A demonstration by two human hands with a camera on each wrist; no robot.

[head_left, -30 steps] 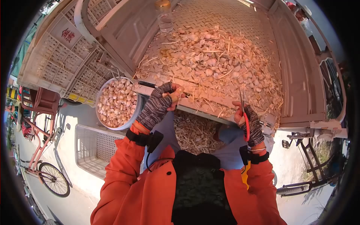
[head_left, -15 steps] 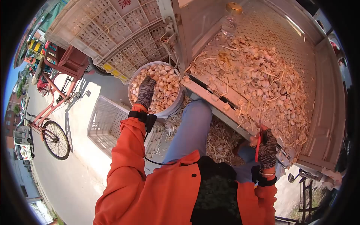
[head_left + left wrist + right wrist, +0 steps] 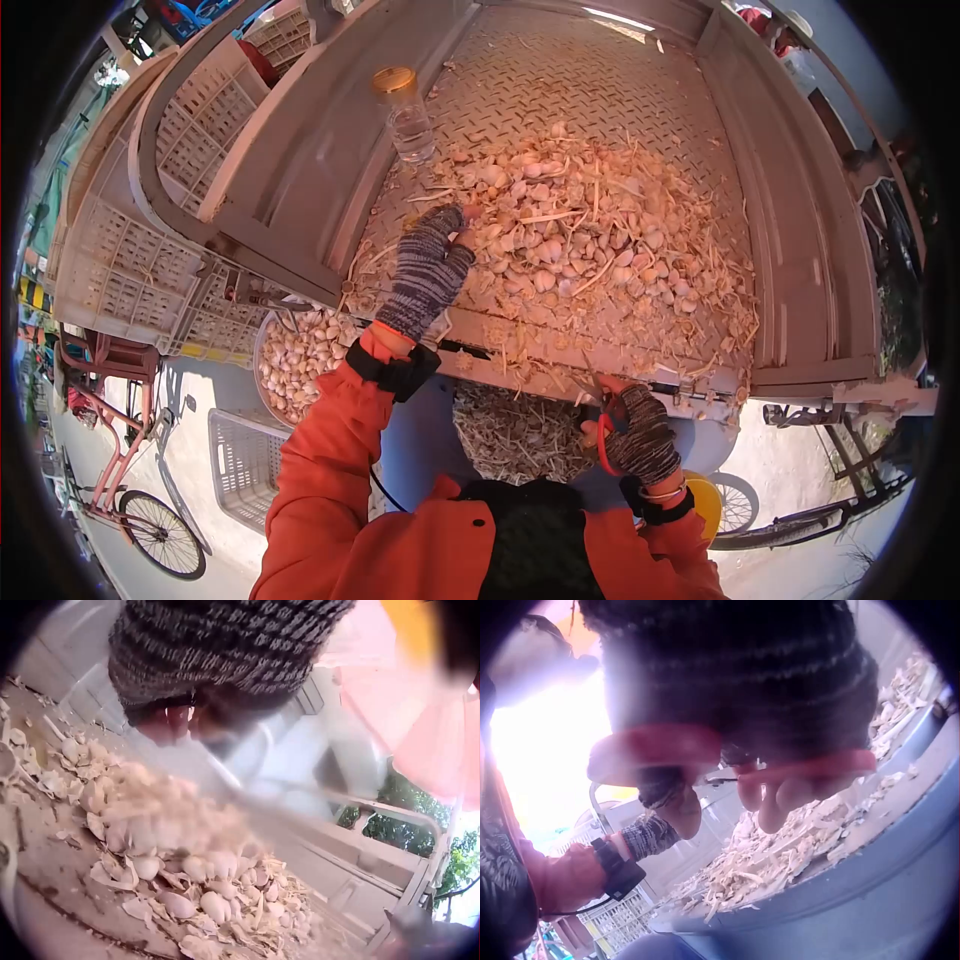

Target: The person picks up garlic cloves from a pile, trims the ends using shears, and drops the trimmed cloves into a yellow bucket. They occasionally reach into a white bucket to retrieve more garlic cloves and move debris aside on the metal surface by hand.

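Note:
My left hand (image 3: 430, 265), in a grey knitted fingerless glove, reaches over the left edge of a heap of garlic (image 3: 560, 250) on the truck bed. Its thumb and fingertips stand apart near the bulbs, with nothing seen between them; the left wrist view has the glove (image 3: 217, 660) above loose garlic (image 3: 214, 906). By the bed's front edge my right hand (image 3: 640, 432), gloved alike, grips red-handled scissors (image 3: 605, 445). Their blades point up and left in the head view. In the right wrist view the red handles (image 3: 810, 766) loop round the thumb and fingers.
A bucket of trimmed garlic (image 3: 300, 365) stands left of the bed, partly behind my left sleeve. Below it is a plastic crate (image 3: 240, 465). A gold-lidded jar (image 3: 408, 125) stands by the left side wall. Dry stalks (image 3: 520, 430) lie between my legs.
My left hand went from the bed's front edge, holding a garlic bulb, to the bucket, and now to the heap without it. The right hand keeps the scissors. The head view swung left and back.

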